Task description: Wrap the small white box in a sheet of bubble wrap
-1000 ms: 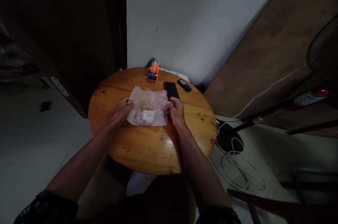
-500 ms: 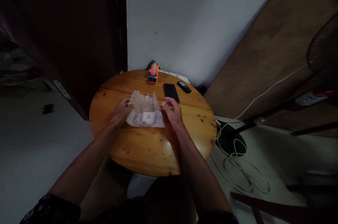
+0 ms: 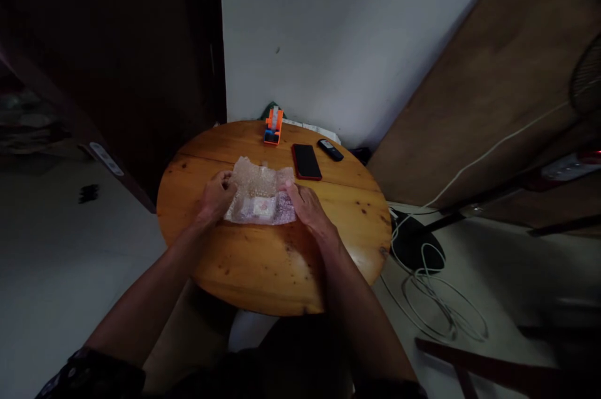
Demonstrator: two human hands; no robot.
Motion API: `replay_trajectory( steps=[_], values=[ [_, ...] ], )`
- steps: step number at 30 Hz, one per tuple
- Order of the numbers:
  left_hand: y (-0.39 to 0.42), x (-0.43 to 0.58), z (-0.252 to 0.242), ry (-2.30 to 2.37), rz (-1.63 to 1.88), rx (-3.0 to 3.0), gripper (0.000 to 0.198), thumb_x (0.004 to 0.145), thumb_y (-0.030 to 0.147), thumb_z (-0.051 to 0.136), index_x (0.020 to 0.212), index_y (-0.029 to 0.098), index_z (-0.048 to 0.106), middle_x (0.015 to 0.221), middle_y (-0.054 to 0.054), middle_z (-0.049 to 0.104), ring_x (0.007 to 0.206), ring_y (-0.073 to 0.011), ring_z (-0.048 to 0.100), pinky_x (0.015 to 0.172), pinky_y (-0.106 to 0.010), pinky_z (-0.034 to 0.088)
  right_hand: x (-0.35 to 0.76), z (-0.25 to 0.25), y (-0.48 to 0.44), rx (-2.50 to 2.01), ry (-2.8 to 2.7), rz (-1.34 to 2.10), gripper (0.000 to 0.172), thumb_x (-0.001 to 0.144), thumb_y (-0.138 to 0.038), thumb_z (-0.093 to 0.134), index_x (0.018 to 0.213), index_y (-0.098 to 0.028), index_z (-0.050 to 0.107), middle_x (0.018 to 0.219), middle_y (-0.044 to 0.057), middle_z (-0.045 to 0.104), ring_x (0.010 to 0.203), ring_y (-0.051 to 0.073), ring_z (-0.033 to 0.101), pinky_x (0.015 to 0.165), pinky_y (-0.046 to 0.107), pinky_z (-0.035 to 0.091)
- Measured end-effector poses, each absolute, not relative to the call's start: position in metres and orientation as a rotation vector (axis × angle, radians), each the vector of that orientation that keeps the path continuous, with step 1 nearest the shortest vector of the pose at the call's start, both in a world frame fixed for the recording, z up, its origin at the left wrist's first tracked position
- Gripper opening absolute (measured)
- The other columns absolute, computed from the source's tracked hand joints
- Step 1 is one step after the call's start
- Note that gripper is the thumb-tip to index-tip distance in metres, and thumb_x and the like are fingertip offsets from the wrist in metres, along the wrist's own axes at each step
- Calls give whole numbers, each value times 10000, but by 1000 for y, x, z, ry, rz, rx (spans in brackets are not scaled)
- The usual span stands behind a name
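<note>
Back on the bubble wrap point(image 3: 257, 183) after lifting clear half a second ago, the right hand point(image 3: 305, 206) lies palm down on its right edge, fingers spread loosely over the plastic rather than closed around it. That side of the sheet is now folded inward, so the wrap looks narrower than a second ago. The left hand point(image 3: 215, 197) has its fingers curled and pinches the left edge. The wrap rests near the middle of a round wooden desk point(image 3: 263, 261), with a small pale item point(image 3: 261, 208) showing through its near half. Beyond the right hand lies a dark phone point(image 3: 306, 161), then a small remote point(image 3: 330, 150). At the far rim stands an orange gadget point(image 3: 273, 126). A coiled cable point(image 3: 441, 302) lies on the floor to the right.
</note>
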State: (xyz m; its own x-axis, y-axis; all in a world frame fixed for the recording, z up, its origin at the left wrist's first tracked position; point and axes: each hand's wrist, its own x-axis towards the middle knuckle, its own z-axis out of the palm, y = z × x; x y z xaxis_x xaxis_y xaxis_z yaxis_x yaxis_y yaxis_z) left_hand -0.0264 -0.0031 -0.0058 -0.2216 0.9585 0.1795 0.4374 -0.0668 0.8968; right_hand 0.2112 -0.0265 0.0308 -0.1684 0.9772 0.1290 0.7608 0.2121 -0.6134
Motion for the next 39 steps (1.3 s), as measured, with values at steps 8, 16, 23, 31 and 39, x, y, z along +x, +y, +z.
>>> replay_trajectory(
  steps=[8,16,23,31,39],
  values=[
    [-4,-35,-2,1845,1276,1593,383,760,217,562,1128,151,651,1034,-90,714,950,-212,666,871,-300,505,215,20,-12,-1568,-1628,854,694,1001,-614,252,910,-159,768,798,99,762,775,235,719,753,324,522],
    [-22,-28,33,1484,953,1956,335,811,362,576,1068,193,707,1033,-79,743,942,-228,673,849,-308,497,217,6,-8,-1469,-1669,842,311,926,-386,485,751,-194,657,650,-7,666,592,151,621,593,246,450],
    [-49,-21,58,1342,568,2270,430,963,472,396,748,206,657,705,-36,641,683,-190,582,644,-278,383,217,6,-7,-1493,-1777,750,237,857,-257,513,927,-207,734,759,3,703,680,168,623,669,267,468],
    [-135,-13,58,994,129,2526,225,918,405,561,930,218,684,953,-70,683,902,-231,603,857,-362,439,215,8,-8,-1574,-1878,642,230,879,-246,526,950,-214,742,775,16,712,719,187,637,692,280,476],
    [-121,-20,54,1117,379,2168,237,949,322,423,918,229,639,813,-18,690,727,-175,629,682,-282,435,216,11,-12,-1621,-1943,432,171,876,-237,568,952,-227,721,930,41,739,839,193,652,777,292,490]
  ],
)
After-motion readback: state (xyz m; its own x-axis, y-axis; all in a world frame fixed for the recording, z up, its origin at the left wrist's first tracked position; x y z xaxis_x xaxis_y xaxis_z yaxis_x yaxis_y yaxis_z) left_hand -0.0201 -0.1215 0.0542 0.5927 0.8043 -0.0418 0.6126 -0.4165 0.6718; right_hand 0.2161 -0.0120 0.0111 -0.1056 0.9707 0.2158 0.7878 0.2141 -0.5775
